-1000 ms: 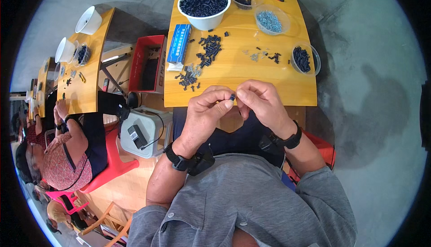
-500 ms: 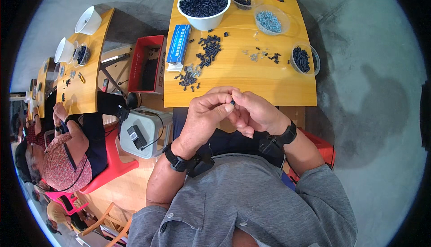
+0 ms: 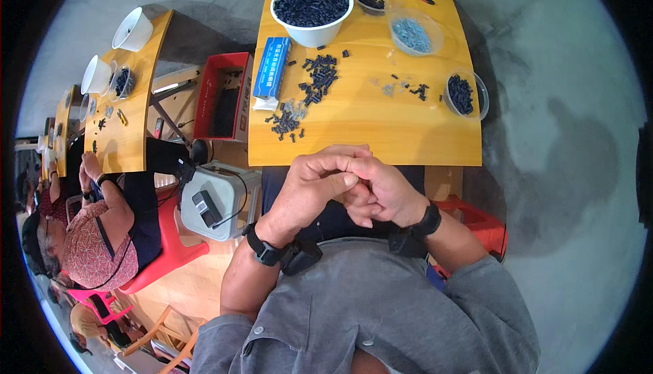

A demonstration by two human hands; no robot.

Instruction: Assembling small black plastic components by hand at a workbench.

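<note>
My left hand [image 3: 307, 187] and my right hand [image 3: 386, 189] meet just off the near edge of the yellow wooden table [image 3: 381, 139]. Both are closed, fingertips pressed together, thumbs and index fingers touching. Whatever small thing lies between them is hidden by the fingers. Closest to them on the tabletop is a pile of small black tubular parts [image 3: 320, 81], with some clear pieces [image 3: 294, 111] mixed into its near end. Toward the right lie a few more black parts [image 3: 420, 91] beside small clear bits [image 3: 388, 89].
A white bowl heaped with black parts [image 3: 314, 37], a blue box [image 3: 271, 68], a tub of silvery pieces [image 3: 411, 36] and two clear tubs of black parts [image 3: 460, 94] stand on the table. At left are a red bin [image 3: 204, 98], a grey stool [image 3: 211, 197] and a seated co-worker [image 3: 102, 238].
My hands have closed tighter and dropped slightly toward my body. A small dark part that showed between my fingertips is now covered. The things on the table have kept their places.
</note>
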